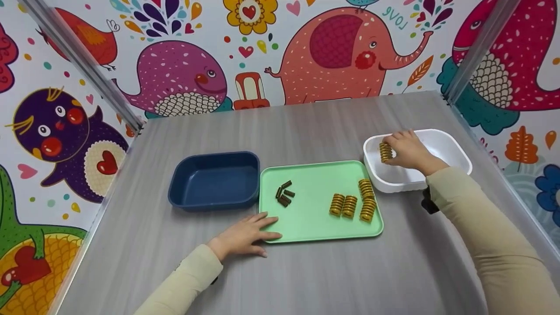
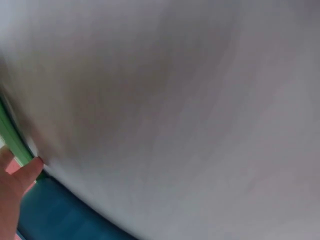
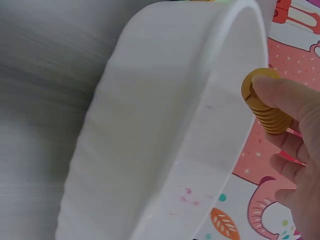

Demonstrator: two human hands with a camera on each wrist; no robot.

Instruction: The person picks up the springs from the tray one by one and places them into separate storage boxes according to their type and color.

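Your right grip [image 1: 407,150] is narrowed on a golden-brown, ridged cylindrical piece [image 1: 385,152], with your thumb pressed to one round end and a finger at the other. In the head view you hold it over the left part of the white, rounded-rectangular basin [image 1: 444,151], which has small pink marks on its wall.

Your left grip [image 1: 245,236] is wide, fingers spread and fairly straight, their tips touching the near left corner of the flat, light-green rectangular tray [image 1: 310,218]. On that tray you have two more golden-brown ridged pieces [image 1: 349,206] side by side, and another two [image 1: 368,210] end to end along the right edge. Small dark-brown ridged pieces [image 1: 289,193] lie loosely grouped toward its left side.

The deep, dark-blue rectangular basin [image 1: 216,179] stands just beside the tray's left edge, on your grey, wood-grained tabletop [image 1: 306,280].
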